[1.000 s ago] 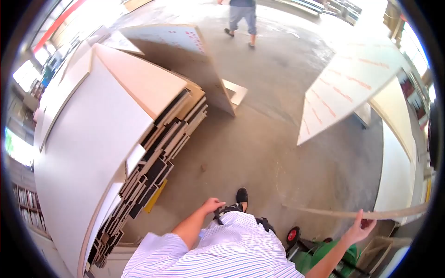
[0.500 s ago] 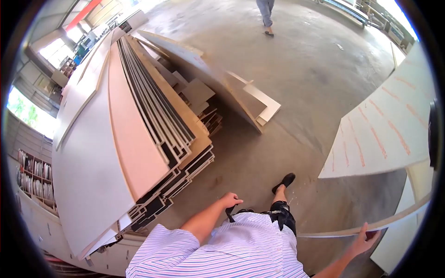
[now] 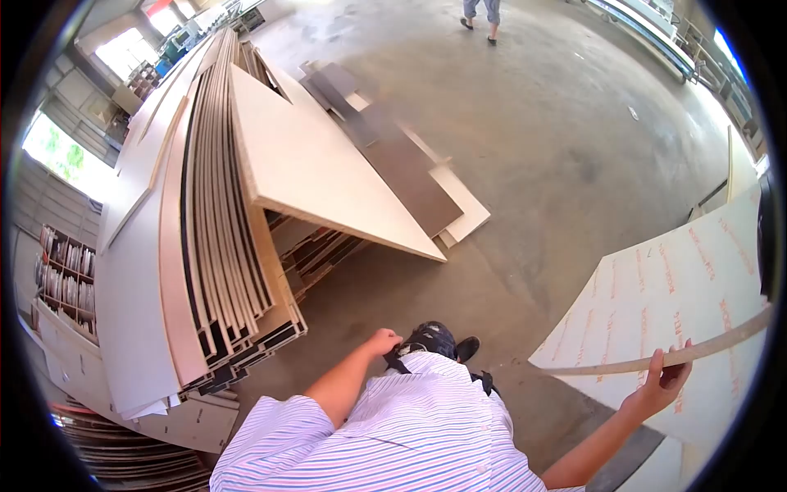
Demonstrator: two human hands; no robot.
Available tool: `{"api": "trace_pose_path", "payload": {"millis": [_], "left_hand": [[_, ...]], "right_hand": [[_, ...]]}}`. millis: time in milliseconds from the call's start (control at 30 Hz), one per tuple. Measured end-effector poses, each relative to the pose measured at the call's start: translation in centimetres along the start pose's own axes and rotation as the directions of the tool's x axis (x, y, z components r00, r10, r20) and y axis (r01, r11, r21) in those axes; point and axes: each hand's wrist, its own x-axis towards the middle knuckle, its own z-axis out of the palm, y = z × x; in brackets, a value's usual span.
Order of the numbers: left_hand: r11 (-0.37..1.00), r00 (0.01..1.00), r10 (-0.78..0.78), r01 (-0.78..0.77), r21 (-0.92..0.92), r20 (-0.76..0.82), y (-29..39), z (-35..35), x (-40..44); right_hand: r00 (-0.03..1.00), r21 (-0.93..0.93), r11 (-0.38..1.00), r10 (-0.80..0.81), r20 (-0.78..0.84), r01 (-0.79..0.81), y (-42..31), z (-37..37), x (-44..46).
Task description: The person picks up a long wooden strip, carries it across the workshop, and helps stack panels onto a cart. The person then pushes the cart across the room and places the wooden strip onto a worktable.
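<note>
**Right hand grips strip**

Strip at four o'clock, seen across marked panel; fingers closed round it. Left hand curled, six o'clock, near striped shirt; can't tell if holding anything.

The strip was cut off at its outer end by the dark rim, as was the marked panel, whose marks were too small to be read. The dark item at the left hand could not be made out. Toward the far edge of the floor, a co-worker was cut off above the legs. The stack was partly hidden by the tilted board.
</note>
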Motion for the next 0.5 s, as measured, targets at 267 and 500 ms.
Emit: {"api": "trace_pose_path", "payload": {"millis": [267, 500], "left_hand": [[0.985, 0.994, 0.019, -0.037, 0.166, 0.105, 11.5, 2.6, 8.5], [0.990, 0.979, -0.074, 0.095, -0.105, 0.190, 19.1, 5.8, 19.7]], "right_hand": [[0.985, 0.054, 0.997, -0.050, -0.167, 0.060, 5.0, 5.0, 9.8], [0.969, -0.044, 0.988, -0.153, -0.195, 0.147, 8.7, 13.4, 22.7]]}}
